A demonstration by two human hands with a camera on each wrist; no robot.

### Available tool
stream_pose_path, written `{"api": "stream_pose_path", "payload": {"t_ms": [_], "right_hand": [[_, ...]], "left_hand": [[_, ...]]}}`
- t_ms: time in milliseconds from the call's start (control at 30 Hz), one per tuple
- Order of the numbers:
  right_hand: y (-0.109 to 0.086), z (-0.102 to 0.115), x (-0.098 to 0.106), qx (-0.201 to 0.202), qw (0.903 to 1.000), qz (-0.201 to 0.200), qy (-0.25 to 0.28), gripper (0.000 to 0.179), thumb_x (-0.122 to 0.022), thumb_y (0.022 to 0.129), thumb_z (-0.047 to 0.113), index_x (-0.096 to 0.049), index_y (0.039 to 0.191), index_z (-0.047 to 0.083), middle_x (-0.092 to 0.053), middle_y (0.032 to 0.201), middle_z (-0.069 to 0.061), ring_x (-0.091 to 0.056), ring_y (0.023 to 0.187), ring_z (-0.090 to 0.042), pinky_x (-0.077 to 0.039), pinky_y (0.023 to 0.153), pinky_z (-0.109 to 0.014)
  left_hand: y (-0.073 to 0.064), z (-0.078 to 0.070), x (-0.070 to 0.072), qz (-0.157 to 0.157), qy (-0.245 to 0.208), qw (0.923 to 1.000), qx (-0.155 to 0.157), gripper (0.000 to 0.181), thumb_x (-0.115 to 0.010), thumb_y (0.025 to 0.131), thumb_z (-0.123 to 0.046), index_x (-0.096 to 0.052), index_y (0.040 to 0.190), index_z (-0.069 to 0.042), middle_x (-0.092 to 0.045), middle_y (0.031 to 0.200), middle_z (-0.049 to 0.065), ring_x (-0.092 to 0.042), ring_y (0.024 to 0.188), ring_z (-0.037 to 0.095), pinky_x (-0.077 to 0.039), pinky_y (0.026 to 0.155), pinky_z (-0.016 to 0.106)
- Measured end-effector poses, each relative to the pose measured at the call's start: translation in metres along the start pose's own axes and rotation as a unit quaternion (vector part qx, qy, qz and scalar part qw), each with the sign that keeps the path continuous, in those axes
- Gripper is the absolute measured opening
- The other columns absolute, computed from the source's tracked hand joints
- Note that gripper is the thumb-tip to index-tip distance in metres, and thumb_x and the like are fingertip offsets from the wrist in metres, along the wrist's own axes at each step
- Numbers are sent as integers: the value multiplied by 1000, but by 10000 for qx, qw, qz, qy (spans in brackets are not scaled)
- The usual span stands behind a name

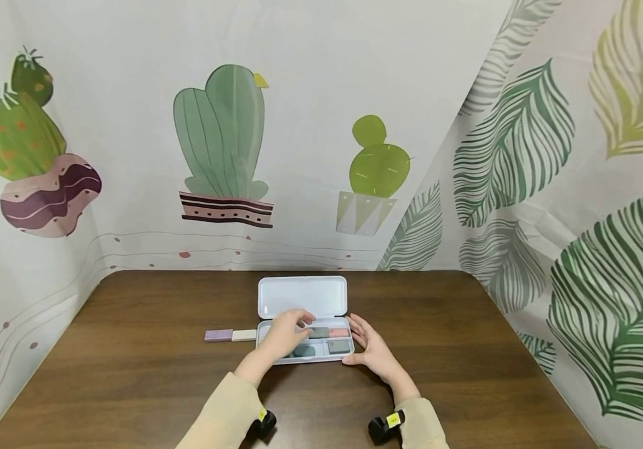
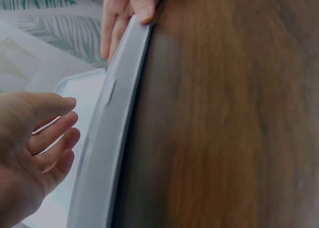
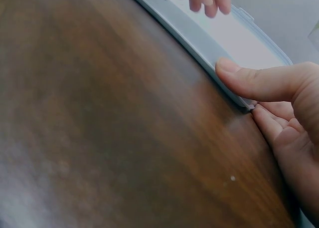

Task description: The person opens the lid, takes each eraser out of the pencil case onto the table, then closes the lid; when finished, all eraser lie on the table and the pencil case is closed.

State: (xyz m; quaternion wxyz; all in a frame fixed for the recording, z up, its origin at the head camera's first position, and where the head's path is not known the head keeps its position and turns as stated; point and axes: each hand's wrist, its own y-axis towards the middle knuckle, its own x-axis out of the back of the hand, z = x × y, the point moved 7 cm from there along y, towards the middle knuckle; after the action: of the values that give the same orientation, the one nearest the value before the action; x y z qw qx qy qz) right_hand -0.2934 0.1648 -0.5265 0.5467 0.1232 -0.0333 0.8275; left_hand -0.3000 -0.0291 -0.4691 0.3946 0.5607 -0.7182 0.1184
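A white pencil case [image 1: 327, 359] lies on the table with its hinged lid [image 1: 302, 297] raised at the back. Over the left part of its tray is my left hand [image 1: 284, 337], and in the left wrist view its loosely bent fingers [image 2: 55, 133] hold nothing visible. My right hand [image 1: 374, 352] grips the right end of the case, thumb [image 3: 239, 78] against the front wall. Inside lie a grey block [image 1: 319, 333], a pink block [image 1: 339, 333], a grey-green block [image 1: 339, 347] and a dark green piece [image 1: 304, 352]. My left hand hides part of the tray.
Left of the case, a purple block [image 1: 218, 335] and a white block [image 1: 244, 335] lie end to end on the brown wooden table [image 1: 147, 374]. Behind the table hangs a cloth [image 1: 310, 143] printed with cacti and leaves.
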Motion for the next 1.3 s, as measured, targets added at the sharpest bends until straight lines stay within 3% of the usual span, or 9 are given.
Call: {"api": "stream_pose_path", "payload": {"t_ms": [133, 567, 1300], "right_hand": [[0, -1, 0, -48, 10000, 12, -28, 99, -79, 75, -4, -16, 150, -10, -27, 154, -32, -29, 142, -45, -28, 114, -47], [0, -2, 0, 14, 10000, 33, 59, 99, -78, 74, -7, -16, 150, -10, -25, 156, -30, -26, 145, -42, -27, 115, -44], [1, 0, 0, 89, 10000, 11, 6, 98, -79, 73, -7, -17, 150, -10, -27, 155, -30, -27, 144, -43, -27, 114, -46]], "left_hand": [[2, -3, -8, 242, 44, 9997, 19, 21, -70, 86, -6, -69, 107, -1, -71, 105, 13, -67, 98, 29, -53, 87, 45], [5, -7, -25, 837, 406, 9955, -200, 34, -70, 87, -10, -66, 119, 3, -68, 120, 18, -61, 117, 34, -46, 101, 47], [5, -5, -30, 887, 406, 9951, -177, 33, -69, 88, -7, -66, 119, 3, -68, 120, 17, -62, 117, 33, -46, 101, 46]]}}
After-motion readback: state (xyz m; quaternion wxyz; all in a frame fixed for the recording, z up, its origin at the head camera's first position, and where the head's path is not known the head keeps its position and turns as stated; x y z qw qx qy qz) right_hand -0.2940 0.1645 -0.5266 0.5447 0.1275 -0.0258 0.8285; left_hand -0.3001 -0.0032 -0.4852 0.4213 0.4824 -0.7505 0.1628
